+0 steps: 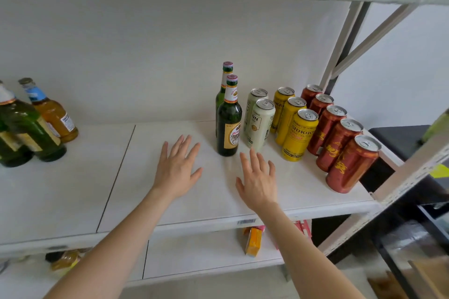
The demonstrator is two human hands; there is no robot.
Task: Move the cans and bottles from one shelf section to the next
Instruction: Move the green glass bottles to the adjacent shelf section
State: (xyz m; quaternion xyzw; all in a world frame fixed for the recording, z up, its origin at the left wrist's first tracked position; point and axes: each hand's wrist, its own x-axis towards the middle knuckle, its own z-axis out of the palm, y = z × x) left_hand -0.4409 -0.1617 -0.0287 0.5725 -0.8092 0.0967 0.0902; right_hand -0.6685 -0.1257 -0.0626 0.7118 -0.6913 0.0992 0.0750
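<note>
Mid-frame, left hand [177,167] and right hand [258,177] are spread open, holding nothing, over the white shelf [145,189]. Right: two green bottles [228,126], two pale cans [261,126], three yellow cans [298,136], five red cans [349,165]. Far left: three more bottles [31,128].

Green bottles [228,126], pale cans [260,125], yellow cans [299,137], red cans [349,165], white shelf [73,192].
</note>
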